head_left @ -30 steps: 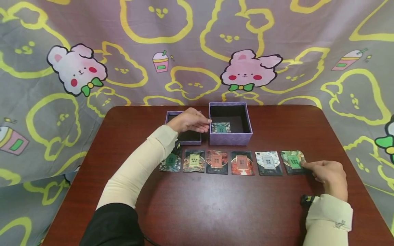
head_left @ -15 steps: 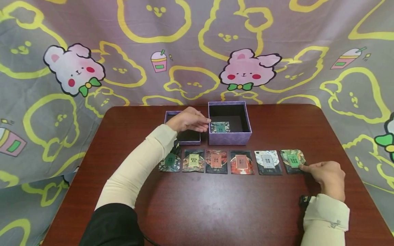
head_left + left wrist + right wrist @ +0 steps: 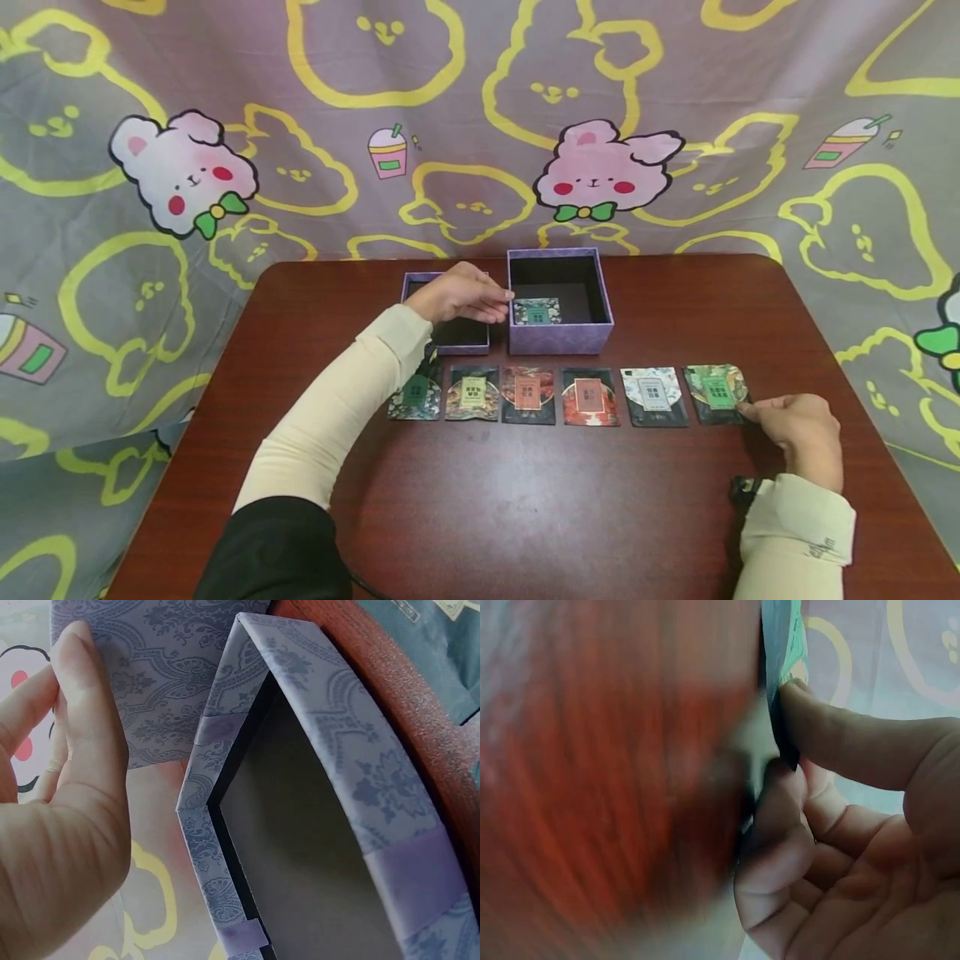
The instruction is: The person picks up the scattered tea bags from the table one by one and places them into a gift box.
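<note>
My right hand [image 3: 798, 433] pinches the lower right corner of a flat green sachet [image 3: 714, 395], the rightmost of a row on the table. In the right wrist view its thumb lies on the sachet's [image 3: 784, 667] printed face, with curled fingers at the edge. My left hand [image 3: 465, 293] rests its fingertips against the left wall of a deep purple box [image 3: 561, 339], fingers fairly straight. A teal floral sachet [image 3: 537, 311] stands inside that box at the left. The left wrist view shows the thumb on the patterned box wall [image 3: 165, 682].
A shallow purple lid [image 3: 461, 350] lies left of the box, partly behind the left hand. Further sachets fill the row: white [image 3: 654, 398], red [image 3: 591, 397], orange-red [image 3: 528, 396], yellow-labelled [image 3: 472, 392] and teal [image 3: 415, 395]. A patterned cloth hangs behind the brown table [image 3: 480, 517].
The right fingertips shift very slightly at the green sachet's corner, which stays in its place. The left hand, the box and the other sachets look unmoved.
</note>
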`<state>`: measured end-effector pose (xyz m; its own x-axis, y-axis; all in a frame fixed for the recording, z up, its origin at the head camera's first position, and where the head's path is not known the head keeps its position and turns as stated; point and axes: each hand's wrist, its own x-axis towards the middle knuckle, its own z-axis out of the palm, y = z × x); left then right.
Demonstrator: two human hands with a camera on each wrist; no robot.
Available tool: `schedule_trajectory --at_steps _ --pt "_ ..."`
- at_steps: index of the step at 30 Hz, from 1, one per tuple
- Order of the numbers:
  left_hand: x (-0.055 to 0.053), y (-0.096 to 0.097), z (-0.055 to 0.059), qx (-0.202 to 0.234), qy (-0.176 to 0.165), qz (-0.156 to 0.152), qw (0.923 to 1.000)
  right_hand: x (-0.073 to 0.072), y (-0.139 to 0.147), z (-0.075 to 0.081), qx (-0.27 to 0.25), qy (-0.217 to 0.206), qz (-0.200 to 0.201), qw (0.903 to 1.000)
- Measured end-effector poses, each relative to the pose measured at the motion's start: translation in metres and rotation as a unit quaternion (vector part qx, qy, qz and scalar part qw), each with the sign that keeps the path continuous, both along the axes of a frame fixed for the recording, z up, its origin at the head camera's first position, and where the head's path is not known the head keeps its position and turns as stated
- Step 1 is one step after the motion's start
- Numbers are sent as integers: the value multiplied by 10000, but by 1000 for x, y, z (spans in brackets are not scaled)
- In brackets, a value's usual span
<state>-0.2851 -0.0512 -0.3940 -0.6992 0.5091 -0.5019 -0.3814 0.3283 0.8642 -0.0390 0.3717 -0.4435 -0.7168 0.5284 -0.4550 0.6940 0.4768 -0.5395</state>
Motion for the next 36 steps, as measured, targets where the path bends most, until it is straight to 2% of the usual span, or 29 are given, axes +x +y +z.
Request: schedule_trajectory --at_steps 7,14,20,24,28,31,36 --pt "0 0 1 -4 -4 -28 10000 4 5 3 -350 325 -128 9988" --pt "1 1 2 5 -60 12 10000 6 7 5 -610 714 -61 9956" --pt "1 0 2 -17 -75 10 10000 6 4 9 -585 891 -442 9933" --pt "1 -1 1 14 -66 9 10000 6 4 13 -832 1047 -666 9888" --pt "2 -1 0 81 -95 53 9999 6 4 18 -1039 1286 -790 9831" --pt "2 -1 0 102 -111 60 9999 5 4 21 -1316 1542 -962 9745" --pt "2 -1 1 94 -109 69 9999 0 -1 27 -1953 1987 -1330 9512"
